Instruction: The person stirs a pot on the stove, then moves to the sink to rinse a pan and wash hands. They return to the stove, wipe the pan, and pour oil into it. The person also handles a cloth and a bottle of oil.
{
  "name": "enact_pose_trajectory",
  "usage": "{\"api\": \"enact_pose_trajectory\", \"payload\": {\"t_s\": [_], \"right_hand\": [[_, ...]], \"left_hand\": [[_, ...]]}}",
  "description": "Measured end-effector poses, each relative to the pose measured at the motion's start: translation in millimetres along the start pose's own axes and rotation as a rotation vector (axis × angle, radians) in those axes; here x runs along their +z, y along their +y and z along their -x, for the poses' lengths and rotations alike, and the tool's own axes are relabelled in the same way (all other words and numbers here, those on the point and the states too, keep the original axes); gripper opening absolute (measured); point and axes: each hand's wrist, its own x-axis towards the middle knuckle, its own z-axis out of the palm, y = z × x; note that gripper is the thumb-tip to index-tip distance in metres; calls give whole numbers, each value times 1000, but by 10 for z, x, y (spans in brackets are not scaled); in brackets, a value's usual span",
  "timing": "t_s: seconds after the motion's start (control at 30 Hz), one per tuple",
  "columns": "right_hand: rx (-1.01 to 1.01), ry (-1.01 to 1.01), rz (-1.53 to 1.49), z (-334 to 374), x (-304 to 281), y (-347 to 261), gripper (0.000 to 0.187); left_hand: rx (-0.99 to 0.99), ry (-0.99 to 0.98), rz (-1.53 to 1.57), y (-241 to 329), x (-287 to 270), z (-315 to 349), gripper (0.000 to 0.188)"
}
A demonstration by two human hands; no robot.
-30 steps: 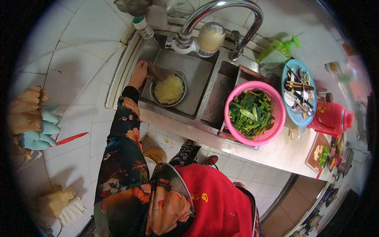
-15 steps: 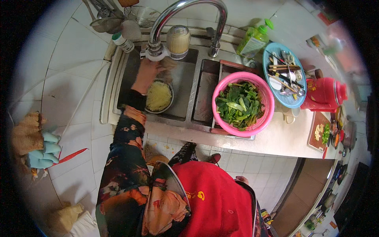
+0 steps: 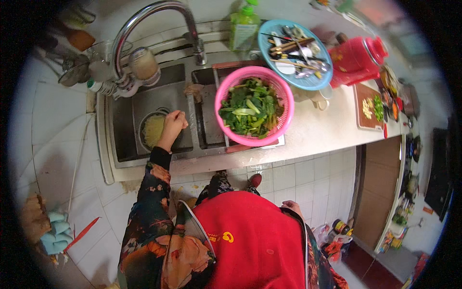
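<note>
My left hand [image 3: 174,126] is closed in a loose fist above the left sink basin [image 3: 137,101]; nothing shows in its fingers. Just beyond and to its left, a round bowl [image 3: 141,131] of pale yellow shreds [image 3: 154,131] stands in the basin, partly covered by the hand. A wrinkled brownish scrap of cloth or mesh [image 3: 193,91] lies over the divider between the basins. Beside my red apron front [image 3: 255,231], my right hand [image 3: 291,207] hangs low, its fingers mostly hidden. The chrome tap [image 3: 161,4] with a filter jar [image 3: 144,65] arches over the left basin.
A pink colander [image 3: 224,127] of chopped greens rests over the right basin. Behind it are a green pump bottle [image 3: 244,30] and a blue tray [image 3: 313,83] of cutlery. Rightward stand a mug [image 3: 321,102], a red thermos [image 3: 356,60] and a cutting board [image 3: 368,123] with chopped pieces.
My left hand has drawn back from under the tap toward me, past the bowl. The brownish scrap shows on the divider, where none lay before. The view has shifted right.
</note>
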Motion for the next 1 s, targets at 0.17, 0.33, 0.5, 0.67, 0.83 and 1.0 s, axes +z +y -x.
{"api": "enact_pose_trajectory", "payload": {"t_s": [0.17,0.33,0.5,0.67,0.83,1.0], "right_hand": [[-30,-13,-1,43,-56,320,18],[-87,62,-150,5,-120,566,20],[-86,182,-184,112,-173,800,22],[-62,281,-35,161,-147,1564,19],[82,260,462,313,-314,2081,20],[354,288,310,272,-646,2378,44]], "left_hand": [[377,72,-353,-124,444,-69,13],[518,28,-550,408,954,83,37],[660,-12,-662,469,1404,117,46],[1063,145,-929,799,1930,330,27],[851,-219,-503,1290,2853,1006,24],[1022,-571,-574,982,3968,1493,28]]}}
